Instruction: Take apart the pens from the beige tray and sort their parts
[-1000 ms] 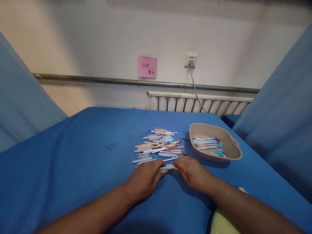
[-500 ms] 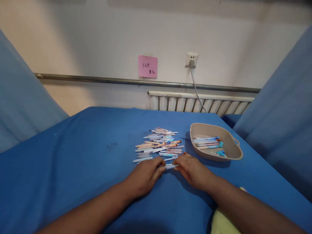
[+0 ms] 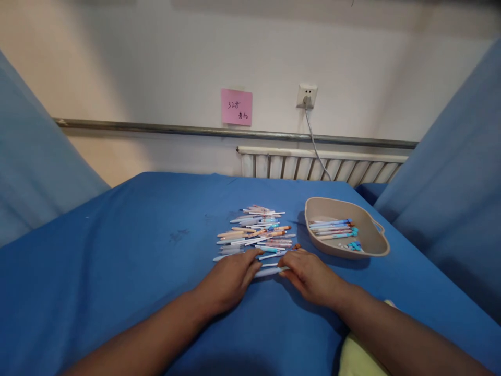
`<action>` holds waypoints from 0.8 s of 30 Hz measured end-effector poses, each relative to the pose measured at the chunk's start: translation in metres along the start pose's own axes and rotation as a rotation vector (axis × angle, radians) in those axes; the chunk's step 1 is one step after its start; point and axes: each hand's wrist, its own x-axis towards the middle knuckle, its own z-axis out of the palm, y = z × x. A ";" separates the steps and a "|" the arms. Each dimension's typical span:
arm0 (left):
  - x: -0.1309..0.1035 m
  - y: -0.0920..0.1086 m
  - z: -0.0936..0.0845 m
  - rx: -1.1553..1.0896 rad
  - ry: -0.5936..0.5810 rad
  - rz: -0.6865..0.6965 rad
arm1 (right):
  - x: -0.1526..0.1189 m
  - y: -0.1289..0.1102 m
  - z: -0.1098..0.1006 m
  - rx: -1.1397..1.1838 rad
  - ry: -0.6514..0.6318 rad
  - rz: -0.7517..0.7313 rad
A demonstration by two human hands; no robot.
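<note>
A pale grey-white pen barrel (image 3: 267, 272) spans the gap between my two hands, just above the blue cloth. My right hand (image 3: 310, 275) pinches its right end between thumb and fingers. Around the left end, my left hand (image 3: 229, 277) is closed, its fingertips mostly hidden behind the thumb and back of the hand. Right behind the hands lies a spread of loose pen parts (image 3: 254, 234): grey and peach barrels, thin white refills and patterned pieces. A slim white refill (image 3: 269, 265) lies just beyond the held barrel.
To the right stands a beige basin (image 3: 371, 241) with several pens (image 3: 332, 230) and small blue pieces (image 3: 354, 246) in it. Blue cloth (image 3: 129, 250) covers the table. A yellow-green item (image 3: 358, 360) lies under my right forearm. Blue curtains (image 3: 450, 156) hang at both sides.
My left hand has slid slightly left along the barrel, so more of the barrel shows between the hands. The right hand has hardly moved.
</note>
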 end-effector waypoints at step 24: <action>-0.004 -0.012 -0.035 0.080 -0.189 0.033 | 0.004 0.003 -0.003 -0.050 -0.098 0.077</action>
